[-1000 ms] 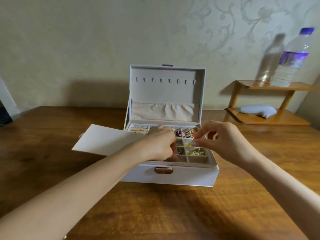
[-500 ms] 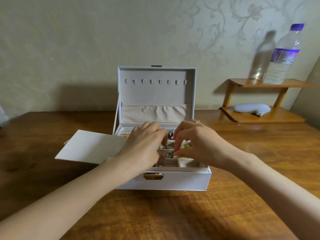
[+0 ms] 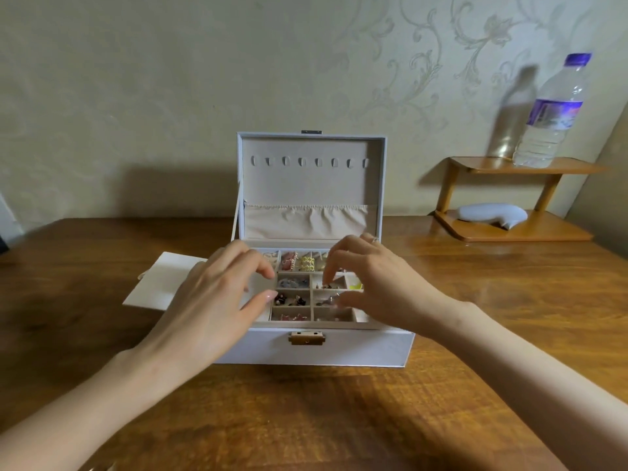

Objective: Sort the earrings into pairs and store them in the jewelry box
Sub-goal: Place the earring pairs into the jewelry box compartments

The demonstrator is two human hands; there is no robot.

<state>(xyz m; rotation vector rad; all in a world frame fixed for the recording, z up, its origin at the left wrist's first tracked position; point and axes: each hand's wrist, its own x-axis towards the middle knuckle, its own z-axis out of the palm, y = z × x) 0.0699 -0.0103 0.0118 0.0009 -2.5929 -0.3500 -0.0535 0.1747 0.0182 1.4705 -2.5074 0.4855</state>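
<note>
The white jewelry box (image 3: 356, 348) stands open on the wooden table, its lid (image 3: 312, 185) upright. Its divided tray holds several earrings: pink ones (image 3: 289, 261), yellow ones (image 3: 307, 263), blue-grey ones (image 3: 292, 283) and dark red ones (image 3: 289, 300). My left hand (image 3: 217, 297) hovers over the tray's left side with thumb and fingers loosely spread, holding nothing. My right hand (image 3: 370, 283) is over the right side, its curled fingertips dipping into two compartments beside small earrings (image 3: 328, 286). Whether it pinches one is hidden.
A white card (image 3: 163, 283) lies on the table (image 3: 306, 419) left of the box, partly under my left hand. At the back right a small wooden shelf (image 3: 530, 169) carries a water bottle (image 3: 550, 113) and a grey object (image 3: 492, 215). A wall stands close behind.
Both hands came together over the tray, then spread apart slightly. My right hand dropped from a raised pinch down into the right compartments. The camera moved closer.
</note>
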